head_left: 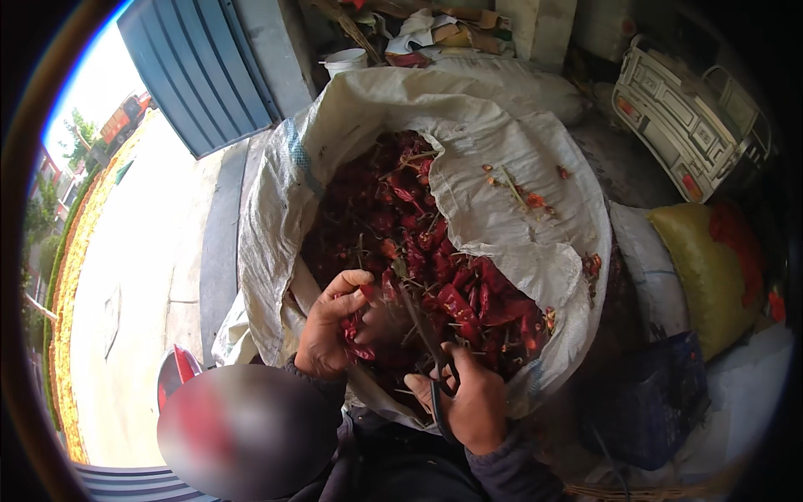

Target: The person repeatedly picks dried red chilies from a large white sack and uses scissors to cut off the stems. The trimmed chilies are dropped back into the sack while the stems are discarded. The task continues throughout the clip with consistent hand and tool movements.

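Below me a large white woven sack [523, 167] lies open, heaped with dried red chili peppers [493, 305], some with pale stems. My left hand [322, 339] is over the heap at the left, its thumb and fingers closed on a chili pepper [369, 292]; more peppers show under its fingers. My right hand [477, 406] grips a pair of dark-handled scissors [425, 329] at the near side of the sack. The scissor blades point up and left toward the pepper, just to its right. I cannot tell whether the blades touch it.
Orange-red bits and stems [531, 199] lie on the sack's folded flap. On the right are a yellow sack [703, 268], a dark blue crate [644, 402] and a pale vehicle tailgate [682, 117]. A blue corrugated panel [201, 75] and white bucket [345, 60] stand behind. A blur covers the lower left.
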Tool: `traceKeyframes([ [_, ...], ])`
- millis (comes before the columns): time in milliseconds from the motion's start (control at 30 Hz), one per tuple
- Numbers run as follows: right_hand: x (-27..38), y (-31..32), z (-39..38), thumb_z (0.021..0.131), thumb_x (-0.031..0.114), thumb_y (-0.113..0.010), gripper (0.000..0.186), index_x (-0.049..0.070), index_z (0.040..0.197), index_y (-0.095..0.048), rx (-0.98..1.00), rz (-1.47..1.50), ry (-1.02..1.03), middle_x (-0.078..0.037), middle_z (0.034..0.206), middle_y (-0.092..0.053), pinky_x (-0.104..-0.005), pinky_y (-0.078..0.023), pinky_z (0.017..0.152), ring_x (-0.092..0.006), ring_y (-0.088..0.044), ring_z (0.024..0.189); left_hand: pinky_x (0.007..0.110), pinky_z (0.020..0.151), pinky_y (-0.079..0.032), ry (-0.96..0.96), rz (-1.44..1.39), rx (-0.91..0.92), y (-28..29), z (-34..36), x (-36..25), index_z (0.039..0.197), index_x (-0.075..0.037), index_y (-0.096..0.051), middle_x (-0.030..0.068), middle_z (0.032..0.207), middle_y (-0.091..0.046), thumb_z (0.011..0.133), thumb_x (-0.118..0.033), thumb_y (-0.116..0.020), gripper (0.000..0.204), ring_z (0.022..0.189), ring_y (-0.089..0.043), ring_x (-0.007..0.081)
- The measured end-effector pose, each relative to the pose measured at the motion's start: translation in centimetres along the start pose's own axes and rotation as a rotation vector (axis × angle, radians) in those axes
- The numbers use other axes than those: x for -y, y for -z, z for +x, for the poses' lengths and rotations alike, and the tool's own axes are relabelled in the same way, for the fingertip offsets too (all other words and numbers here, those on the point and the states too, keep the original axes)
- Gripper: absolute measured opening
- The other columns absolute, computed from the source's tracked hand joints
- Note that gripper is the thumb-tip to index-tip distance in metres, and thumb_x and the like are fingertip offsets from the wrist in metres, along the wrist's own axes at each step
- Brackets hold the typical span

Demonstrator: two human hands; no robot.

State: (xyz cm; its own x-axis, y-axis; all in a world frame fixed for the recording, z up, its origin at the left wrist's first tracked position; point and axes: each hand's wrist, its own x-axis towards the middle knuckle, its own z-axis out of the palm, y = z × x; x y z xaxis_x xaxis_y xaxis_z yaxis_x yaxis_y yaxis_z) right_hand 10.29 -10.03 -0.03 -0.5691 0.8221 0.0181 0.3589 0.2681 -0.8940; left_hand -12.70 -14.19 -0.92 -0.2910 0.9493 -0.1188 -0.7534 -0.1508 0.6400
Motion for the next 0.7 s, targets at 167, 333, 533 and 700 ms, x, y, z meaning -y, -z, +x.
traceKeyframes([
  [167, 0.0, -0.6, 0.5, 0.095, 0.019, -0.077, 0.032, 0.001, 0.114, -0.058, -0.078, 0.466, 0.045, -0.005, 0.080, -0.071, -0.0281, -0.052, 0.060, -0.0119, -0.064, 0.065, 0.025, 0.045, -0.039, 0.161, 0.096, 0.018, -1.9, -2.0, 2.3, 0.115, -0.005, -0.062, 0.0123, 0.084, -0.060, 0.094, -0.007, -0.064, 0.020, 0.060, -0.050, 0.0156],
  [333, 0.8, 0.3, -0.1, 0.098, 0.005, -0.066, 0.030, 0.001, 0.122, -0.049, 0.001, 0.751, -0.040, -0.010, 0.088, -0.067, -0.0267, -0.058, 0.064, -0.0145, -0.069, 0.078, 0.026, 0.052, -0.048, 0.297, 0.017, 0.118, -2.8, -3.1, 5.1, 0.115, 0.000, -0.061, 0.0099, 0.093, -0.064, 0.100, -0.007, -0.061, 0.017, 0.071, -0.061, 0.0155],
  [533, -0.8, 0.3, -0.5, 0.095, 0.002, -0.065, 0.031, 0.001, 0.123, -0.051, -0.035, 0.441, 0.127, -0.006, 0.082, -0.062, -0.0248, -0.050, 0.061, -0.0102, -0.060, 0.067, 0.027, 0.070, -0.053, 0.203, 0.270, 0.146, -3.6, -4.0, 5.5, 0.126, 0.003, -0.060, 0.0099, 0.105, -0.067, 0.100, -0.017, -0.067, 0.033, 0.082, -0.064, 0.0148],
  [700, -0.1, 0.5, -0.1, 0.093, 0.007, -0.066, 0.029, 0.001, 0.119, -0.055, -0.032, 0.514, 0.077, -0.002, 0.074, -0.059, -0.0284, -0.050, 0.061, -0.0111, -0.059, 0.064, 0.023, 0.072, -0.051, 0.105, 0.466, -0.019, -4.0, -4.3, 5.5, 0.115, 0.000, -0.069, 0.0046, 0.099, -0.072, 0.100, -0.014, -0.069, 0.021, 0.084, -0.064, 0.0086],
])
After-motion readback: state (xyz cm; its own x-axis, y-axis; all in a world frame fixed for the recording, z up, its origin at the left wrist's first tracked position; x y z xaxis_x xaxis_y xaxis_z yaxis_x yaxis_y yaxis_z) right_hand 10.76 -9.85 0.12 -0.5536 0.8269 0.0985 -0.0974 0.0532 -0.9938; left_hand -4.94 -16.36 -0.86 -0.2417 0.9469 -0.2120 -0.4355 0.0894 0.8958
